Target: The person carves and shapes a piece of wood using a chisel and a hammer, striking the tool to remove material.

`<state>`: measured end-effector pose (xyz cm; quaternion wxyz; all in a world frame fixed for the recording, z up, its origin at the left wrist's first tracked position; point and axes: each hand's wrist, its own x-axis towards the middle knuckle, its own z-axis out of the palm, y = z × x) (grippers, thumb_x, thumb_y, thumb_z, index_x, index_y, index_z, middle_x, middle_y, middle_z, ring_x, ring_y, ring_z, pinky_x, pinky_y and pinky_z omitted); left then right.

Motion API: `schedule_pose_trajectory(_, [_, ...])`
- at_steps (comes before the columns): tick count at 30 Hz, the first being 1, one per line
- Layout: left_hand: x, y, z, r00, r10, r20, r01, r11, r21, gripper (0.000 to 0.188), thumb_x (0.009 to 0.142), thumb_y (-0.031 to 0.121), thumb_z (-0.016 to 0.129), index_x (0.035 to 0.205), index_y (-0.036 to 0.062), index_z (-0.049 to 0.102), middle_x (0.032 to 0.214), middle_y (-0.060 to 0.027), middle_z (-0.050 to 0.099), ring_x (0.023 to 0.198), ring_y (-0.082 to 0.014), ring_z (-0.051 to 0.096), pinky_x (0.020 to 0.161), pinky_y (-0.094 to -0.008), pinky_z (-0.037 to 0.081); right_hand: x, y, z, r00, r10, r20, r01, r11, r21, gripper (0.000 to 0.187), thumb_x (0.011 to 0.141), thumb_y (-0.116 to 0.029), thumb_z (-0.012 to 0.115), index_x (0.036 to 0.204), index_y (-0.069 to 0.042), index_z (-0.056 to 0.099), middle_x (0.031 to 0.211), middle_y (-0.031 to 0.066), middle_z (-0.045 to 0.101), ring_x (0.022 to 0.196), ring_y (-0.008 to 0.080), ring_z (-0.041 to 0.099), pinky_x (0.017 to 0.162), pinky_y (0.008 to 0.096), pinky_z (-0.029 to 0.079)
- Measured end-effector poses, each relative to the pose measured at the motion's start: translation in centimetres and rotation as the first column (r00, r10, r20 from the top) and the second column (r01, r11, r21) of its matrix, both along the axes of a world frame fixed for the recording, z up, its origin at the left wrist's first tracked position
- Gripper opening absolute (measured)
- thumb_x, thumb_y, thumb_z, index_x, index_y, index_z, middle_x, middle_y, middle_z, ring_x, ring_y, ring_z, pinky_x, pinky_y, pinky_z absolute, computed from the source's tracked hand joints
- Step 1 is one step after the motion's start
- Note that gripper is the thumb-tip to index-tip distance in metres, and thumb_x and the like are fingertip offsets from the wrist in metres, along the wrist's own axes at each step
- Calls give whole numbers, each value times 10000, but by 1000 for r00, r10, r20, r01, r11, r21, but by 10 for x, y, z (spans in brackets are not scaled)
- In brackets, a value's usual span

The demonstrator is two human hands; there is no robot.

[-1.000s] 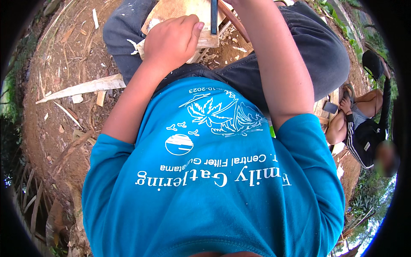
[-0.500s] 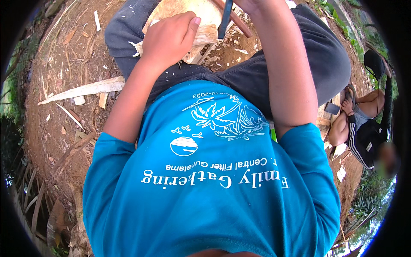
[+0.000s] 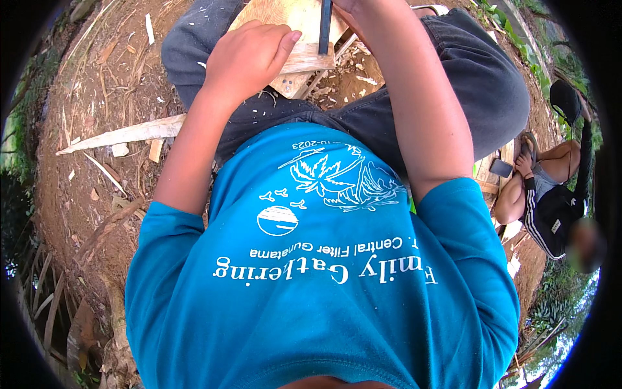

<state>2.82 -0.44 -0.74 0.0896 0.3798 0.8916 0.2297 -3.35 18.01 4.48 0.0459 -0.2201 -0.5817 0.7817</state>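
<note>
My left hand (image 3: 249,55) is closed on a short pale wood piece (image 3: 314,59), its thumb along the top. That piece lies at the near edge of a wooden block (image 3: 285,13) between my legs. At the top edge, partly cut off, my right hand (image 3: 352,8) grips a tool with a narrow dark blade (image 3: 325,29). The blade's end is at the wood piece, to the right of my left thumb. The tool's handle is out of view.
Wood chips (image 3: 366,81) litter the brown soil. A long pointed pale slab (image 3: 129,135) lies at the left. On the right sits another person (image 3: 551,207) in a dark striped jacket, near a dark phone (image 3: 501,168). Plants grow along the upper right edge.
My right forearm and the dark blade have shifted left. The blade's end moved from the wood piece's right end further onto it. My left hand has moved slightly left.
</note>
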Motion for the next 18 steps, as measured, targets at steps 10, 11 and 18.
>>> schedule_pose_trajectory(10, [-4,2,1,999,-29,-13,30,998,59,405,1079,356,461,945,53,694,838,-145,675,838,-362,621,741,-490,502,12,16,15,991,108,-81,-119,983,-141,286,973,-245,651,767,-126,492,534,-50,397,395,82,348,389,280,238])
schedule_pose_trajectory(11, [-6,4,2,999,-39,-15,40,998,53,406,1079,355,461,942,52,695,841,-145,677,839,-363,622,743,-490,503,8,23,23,992,80,-100,-94,985,-144,292,974,-249,650,762,-126,491,533,-50,393,395,83,347,390,279,236])
schedule_pose_trajectory(18, [-5,3,0,999,-12,-38,13,999,39,404,1079,337,459,928,49,700,858,-144,690,842,-365,624,753,-486,510,10,11,2,997,69,19,-66,989,-133,280,970,-221,653,761,-133,490,538,-57,390,406,80,359,396,283,245])
